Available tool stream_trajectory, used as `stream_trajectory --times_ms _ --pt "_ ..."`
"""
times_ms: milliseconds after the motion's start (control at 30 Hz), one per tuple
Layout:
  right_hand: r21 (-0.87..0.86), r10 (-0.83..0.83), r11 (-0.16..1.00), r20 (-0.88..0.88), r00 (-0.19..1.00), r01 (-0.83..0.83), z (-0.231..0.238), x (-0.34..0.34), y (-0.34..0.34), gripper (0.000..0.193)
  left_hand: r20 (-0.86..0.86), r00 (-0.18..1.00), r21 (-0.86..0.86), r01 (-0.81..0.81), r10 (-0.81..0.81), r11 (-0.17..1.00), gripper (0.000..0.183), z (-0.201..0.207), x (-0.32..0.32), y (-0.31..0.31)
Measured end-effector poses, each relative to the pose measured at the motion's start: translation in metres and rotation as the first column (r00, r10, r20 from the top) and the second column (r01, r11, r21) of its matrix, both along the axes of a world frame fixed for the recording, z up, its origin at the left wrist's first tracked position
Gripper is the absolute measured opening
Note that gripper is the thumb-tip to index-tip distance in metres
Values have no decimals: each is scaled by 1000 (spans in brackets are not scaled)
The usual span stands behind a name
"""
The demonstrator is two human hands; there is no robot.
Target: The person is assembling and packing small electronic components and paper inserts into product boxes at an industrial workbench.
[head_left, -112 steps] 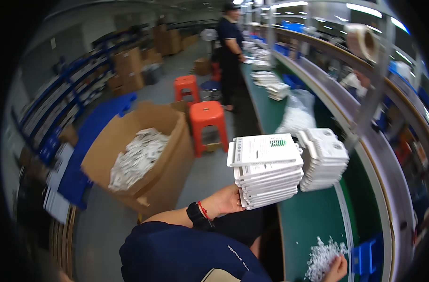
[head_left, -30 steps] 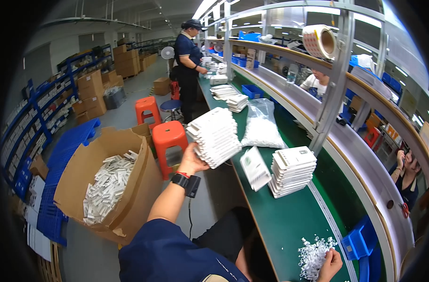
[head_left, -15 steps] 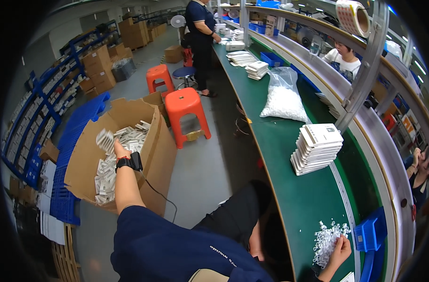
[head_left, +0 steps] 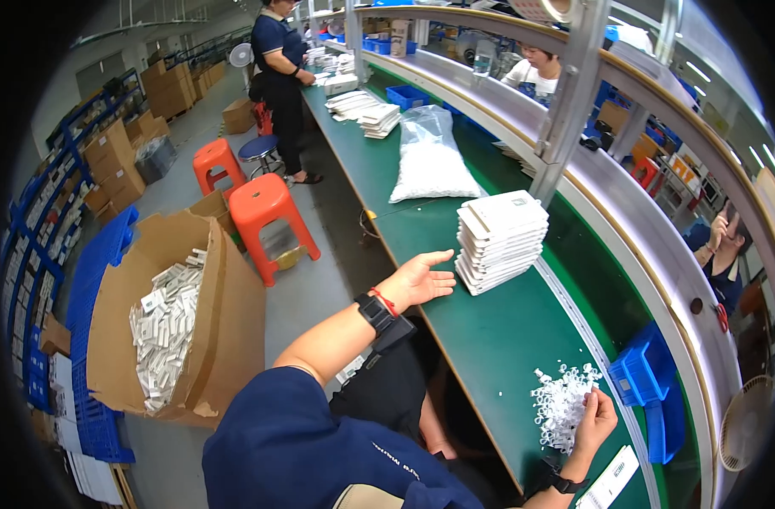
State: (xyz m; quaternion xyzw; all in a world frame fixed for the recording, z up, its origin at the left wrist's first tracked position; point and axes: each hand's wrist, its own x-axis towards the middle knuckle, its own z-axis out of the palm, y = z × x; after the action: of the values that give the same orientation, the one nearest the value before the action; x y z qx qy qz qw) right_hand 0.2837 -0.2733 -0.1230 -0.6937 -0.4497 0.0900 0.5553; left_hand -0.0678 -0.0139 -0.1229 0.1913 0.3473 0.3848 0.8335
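My left hand (head_left: 421, 282) is open and holds nothing, its fingers stretched toward a tall stack of flat white boxes (head_left: 499, 242) on the green workbench. A small gap shows between the fingertips and the stack. At the near right, my right hand (head_left: 596, 422) rests at the edge of a loose pile of small white plastic pieces (head_left: 560, 407). Its fingers are drawn together; what is between them is too small to make out. A flat white box (head_left: 610, 479) lies beside my right wrist.
A large open carton (head_left: 222, 314) full of white boxes stands on the floor at left, near orange stools (head_left: 264, 208). Farther along the bench (head_left: 455, 327) lies a clear bag of white pieces (head_left: 434, 165). Blue bins (head_left: 638, 377) line the right side. A co-worker (head_left: 279, 76) stands at the far end.
My left hand has swung from above the carton to the bench beside the stack. The blurred white boxes at that hand are gone from it. My right hand stays at the pile.
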Motion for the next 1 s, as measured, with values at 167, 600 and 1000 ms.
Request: stream_trajectory --times_ms 167,600,1000 --pt "-2 -32 999 -3 999 32 9 -4 -3 14 217 976 -26 34 -27 999 78 1 37 7" --pt "-8 -28 1000 45 999 29 10 -7 -3 15 43 999 -39 -30 32 999 80 9 55 24" --pt "-8 -48 999 57 997 49 9 -6 -3 15 143 989 -30 -35 39 999 59 1 65 38"
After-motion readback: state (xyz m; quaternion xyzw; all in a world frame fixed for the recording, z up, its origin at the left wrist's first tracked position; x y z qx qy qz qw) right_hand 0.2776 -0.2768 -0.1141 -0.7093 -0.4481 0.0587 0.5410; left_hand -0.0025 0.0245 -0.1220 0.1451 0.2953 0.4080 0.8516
